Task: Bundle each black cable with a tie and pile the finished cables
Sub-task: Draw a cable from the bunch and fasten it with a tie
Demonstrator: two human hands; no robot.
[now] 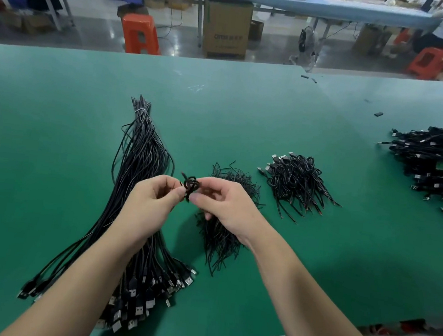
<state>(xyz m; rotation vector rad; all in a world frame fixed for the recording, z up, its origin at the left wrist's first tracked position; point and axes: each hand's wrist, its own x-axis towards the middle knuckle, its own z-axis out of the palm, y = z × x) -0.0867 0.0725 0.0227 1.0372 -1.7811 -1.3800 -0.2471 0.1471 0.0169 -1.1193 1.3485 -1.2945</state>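
Above the green table (pixel 56 112), between the long bundle of loose cables (pixel 137 175) and the tie heap (pixel 221 239), the left hand (pixel 148 201) and right hand (pixel 227 204) pinched a small coiled cable (pixel 191 185) between their fingertips.

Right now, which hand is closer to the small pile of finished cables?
Right. The right hand is nearer the small pile of finished cables, which lies beyond it to the right. The left hand is farther left, over the long unbundled cables.
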